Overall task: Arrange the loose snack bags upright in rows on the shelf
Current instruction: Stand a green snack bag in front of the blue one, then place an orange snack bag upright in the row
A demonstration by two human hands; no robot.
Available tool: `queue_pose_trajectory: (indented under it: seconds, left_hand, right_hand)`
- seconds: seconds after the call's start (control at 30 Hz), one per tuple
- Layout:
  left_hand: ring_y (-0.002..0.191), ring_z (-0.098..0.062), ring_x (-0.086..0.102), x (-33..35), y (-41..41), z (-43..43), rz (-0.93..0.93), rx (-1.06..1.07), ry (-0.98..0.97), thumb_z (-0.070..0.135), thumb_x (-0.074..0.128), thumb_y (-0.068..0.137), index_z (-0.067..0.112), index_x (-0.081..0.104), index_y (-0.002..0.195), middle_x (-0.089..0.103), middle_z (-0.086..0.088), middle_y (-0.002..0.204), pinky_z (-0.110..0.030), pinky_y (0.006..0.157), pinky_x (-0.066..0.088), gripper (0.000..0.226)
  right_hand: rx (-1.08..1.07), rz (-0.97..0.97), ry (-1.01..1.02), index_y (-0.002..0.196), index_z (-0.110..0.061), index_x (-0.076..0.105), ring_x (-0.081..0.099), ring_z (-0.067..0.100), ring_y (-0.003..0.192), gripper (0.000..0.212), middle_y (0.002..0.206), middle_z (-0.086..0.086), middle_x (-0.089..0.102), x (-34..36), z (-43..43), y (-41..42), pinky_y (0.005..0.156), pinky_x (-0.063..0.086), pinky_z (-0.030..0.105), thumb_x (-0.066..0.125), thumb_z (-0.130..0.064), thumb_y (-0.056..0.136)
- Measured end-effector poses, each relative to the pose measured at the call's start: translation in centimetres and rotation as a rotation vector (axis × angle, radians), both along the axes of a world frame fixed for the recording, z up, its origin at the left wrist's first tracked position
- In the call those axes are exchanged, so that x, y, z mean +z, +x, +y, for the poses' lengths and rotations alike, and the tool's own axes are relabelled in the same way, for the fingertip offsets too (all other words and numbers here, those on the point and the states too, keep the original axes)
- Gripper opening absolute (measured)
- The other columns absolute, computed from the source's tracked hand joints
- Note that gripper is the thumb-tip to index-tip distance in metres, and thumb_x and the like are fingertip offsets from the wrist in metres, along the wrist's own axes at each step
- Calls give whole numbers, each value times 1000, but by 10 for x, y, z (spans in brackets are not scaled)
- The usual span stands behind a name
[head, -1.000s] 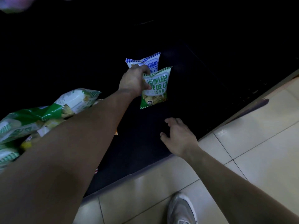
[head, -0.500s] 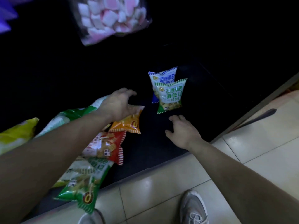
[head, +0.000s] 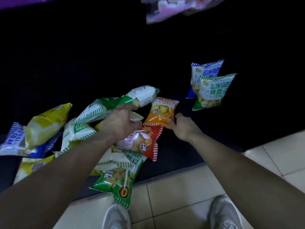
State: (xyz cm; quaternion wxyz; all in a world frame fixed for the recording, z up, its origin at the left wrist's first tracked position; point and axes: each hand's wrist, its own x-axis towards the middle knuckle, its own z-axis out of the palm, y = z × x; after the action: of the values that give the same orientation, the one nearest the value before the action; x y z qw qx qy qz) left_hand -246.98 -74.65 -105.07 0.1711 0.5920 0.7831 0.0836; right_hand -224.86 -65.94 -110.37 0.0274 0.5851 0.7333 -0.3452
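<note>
The right hand [head: 183,128] pinches the near right corner of the orange snack bag [head: 160,113], which lies flat on the dark shelf [head: 181,154], long axis running away from the person; the left hand [head: 120,123] hovers beside it, grasp unclear

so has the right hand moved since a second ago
Yes. Against the standing green snack bag, the right hand has shifted left, from below that bag to the lower right corner of the orange snack bag.
</note>
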Motion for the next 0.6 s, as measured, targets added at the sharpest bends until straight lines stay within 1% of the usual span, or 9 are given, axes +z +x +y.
queue_pose_trajectory:
  seconds: [0.03,0.1,0.23,0.27,0.33,0.4,0.5,0.57,0.6]
  left_hand:
    - [121,-22,53,-4,-2,-1,-5,-2,3,52,66,84,31,45,140,45,3,144,-39,96,49,63]
    - [121,-23,53,-8,-4,-2,-12,-5,2,52,66,84,30,45,140,44,2,144,-40,97,49,64]
    - [121,-22,53,-8,-6,-4,-25,-2,17,48,66,86,27,46,140,46,1,143,-42,99,48,61]
    - [118,-22,54,-7,-5,-5,-26,-8,23,46,66,87,27,47,139,47,1,141,-41,98,49,59]
    - [116,-21,55,-5,-4,-5,-19,-20,16,45,66,87,27,48,138,48,1,137,-39,94,50,57]
    - [120,-22,53,-4,-3,-3,-11,-37,-3,45,66,87,28,49,137,47,1,138,-39,96,48,56]
    - [129,-25,46,-2,3,6,48,-101,-49,51,64,87,28,50,137,44,-1,144,-39,102,43,56]
    - [133,-26,41,-2,11,11,100,-158,-112,52,63,87,30,49,136,43,-3,147,-38,102,38,55]
    - [133,-26,41,-3,15,13,105,-175,-134,52,63,87,31,49,136,42,-4,147,-38,102,38,55]
  right_hand:
    - [-27,0,4,126,-10,46,60,31,100,53,119,16,58,-3,1,-6,82,53,44,38,-55,101]
    - [-64,12,22,119,-9,47,61,31,97,48,114,16,59,-8,1,-15,78,53,43,44,-53,100]
    - [-107,43,106,101,-10,52,64,28,88,29,99,11,64,-8,4,-16,70,53,38,63,-37,95]
    - [-110,31,125,98,-12,51,64,27,86,27,94,8,63,-7,4,-10,69,51,37,64,-35,95]
    - [-118,-41,157,99,-16,51,61,25,84,27,89,3,58,-2,5,10,69,50,36,65,-37,93]
    - [-116,-143,147,102,-21,51,59,24,86,25,92,2,59,1,5,40,73,52,38,66,-38,92]
    - [-111,-208,53,98,-28,50,63,26,95,24,101,4,66,-2,4,83,81,54,40,70,-35,88]
    - [-123,-193,-9,101,-30,51,63,26,100,33,105,5,65,-5,3,98,85,53,41,74,-39,80]
    - [-146,-164,-28,107,-29,52,62,26,102,42,109,5,62,-7,4,100,87,52,40,75,-45,76]
